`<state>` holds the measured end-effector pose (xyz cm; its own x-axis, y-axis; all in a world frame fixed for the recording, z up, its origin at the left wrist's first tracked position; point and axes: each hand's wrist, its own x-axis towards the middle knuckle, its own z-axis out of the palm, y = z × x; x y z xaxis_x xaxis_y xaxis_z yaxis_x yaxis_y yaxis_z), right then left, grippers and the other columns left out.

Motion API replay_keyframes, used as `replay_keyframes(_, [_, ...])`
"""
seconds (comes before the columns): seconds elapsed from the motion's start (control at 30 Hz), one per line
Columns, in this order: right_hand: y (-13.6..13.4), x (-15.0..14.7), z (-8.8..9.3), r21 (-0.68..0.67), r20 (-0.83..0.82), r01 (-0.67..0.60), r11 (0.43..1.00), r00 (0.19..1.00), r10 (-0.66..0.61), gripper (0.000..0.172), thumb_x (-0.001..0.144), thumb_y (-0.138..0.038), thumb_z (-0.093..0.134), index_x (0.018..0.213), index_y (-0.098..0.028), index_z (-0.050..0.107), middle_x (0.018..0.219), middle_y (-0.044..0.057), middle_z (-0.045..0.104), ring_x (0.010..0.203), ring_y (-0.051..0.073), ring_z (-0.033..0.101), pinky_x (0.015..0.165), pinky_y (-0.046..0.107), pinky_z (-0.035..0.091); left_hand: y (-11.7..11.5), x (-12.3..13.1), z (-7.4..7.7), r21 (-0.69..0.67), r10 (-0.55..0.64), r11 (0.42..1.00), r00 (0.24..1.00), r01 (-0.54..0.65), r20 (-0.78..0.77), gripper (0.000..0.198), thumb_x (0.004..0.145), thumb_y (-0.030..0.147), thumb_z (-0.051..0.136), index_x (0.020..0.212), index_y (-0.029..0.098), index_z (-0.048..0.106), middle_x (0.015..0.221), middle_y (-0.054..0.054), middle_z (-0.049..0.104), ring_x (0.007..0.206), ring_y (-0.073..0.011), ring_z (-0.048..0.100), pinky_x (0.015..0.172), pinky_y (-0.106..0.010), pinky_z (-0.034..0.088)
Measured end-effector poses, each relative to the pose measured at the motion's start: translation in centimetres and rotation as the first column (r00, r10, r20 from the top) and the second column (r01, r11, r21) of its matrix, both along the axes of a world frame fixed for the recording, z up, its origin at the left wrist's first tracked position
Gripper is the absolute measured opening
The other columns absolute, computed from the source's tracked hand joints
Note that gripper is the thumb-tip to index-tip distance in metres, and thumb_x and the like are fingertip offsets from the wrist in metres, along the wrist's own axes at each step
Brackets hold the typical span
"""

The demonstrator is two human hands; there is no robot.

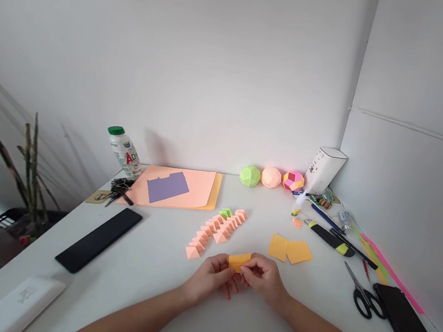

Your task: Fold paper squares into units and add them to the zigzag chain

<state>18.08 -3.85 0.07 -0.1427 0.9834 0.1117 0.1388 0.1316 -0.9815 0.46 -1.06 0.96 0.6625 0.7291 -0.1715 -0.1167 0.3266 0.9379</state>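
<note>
Paper [238,261] sits pinched by your left hand [211,276] and right hand [265,279], so you should keep its edges even.

Amber paper piece [238,262], peach folded units [202,235], green ball [250,176], pink, red and yellow patchwork ball [293,180], purple sheet [168,187]

Head camera: the single viewpoint, worn on my head, facing forward and down.
Table [153,244]: seen from above its near side, receding from me.
Forearms [137,324]: mine, entering at the lower edge, near the lens.
Left hand [209,277] and right hand [267,279]: below centre.
Wall [235,69]: faced across the upper half.
Breadth: wide, plant stems [33,172] leftmost, side panel [427,79] rightmost.
</note>
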Motion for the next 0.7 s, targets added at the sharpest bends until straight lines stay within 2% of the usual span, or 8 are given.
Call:
replay_keyframes(0.43, [0.1,0.0,-1.4,-0.058,-0.126,0.009,0.998,0.992,-0.016,0.018,0.08,-0.028,0.06,0.068,-0.018,0.049,0.056,-0.003,0.058,0.049,0.013,0.059,0.05,0.025,0.049,0.0,0.4,-0.6,0.004,0.011,1.0,1.0,-0.011,-0.022,0.027,0.077,0.038,0.062,0.078,0.013,0.054,0.069,-0.005,0.066,0.056,-0.0143,0.062,0.047,-0.023,0.047])
replay_keyframes(0.7, [0.0,0.0,-1.2,-0.063,-0.137,-0.003,0.998,0.991,-0.005,0.018,0.08,-0.028,0.061,0.068,-0.018,0.052,0.058,-0.002,0.059,0.051,0.013,0.06,0.051,0.026,0.049,0.2,0.3,-0.6,0.011,0.01,1.0,1.0,-0.009,-0.012,0.025,0.078,0.037,0.061,0.079,0.013,0.055,0.071,-0.005,0.066,0.057,-0.0134,0.061,0.05,-0.024,0.048])
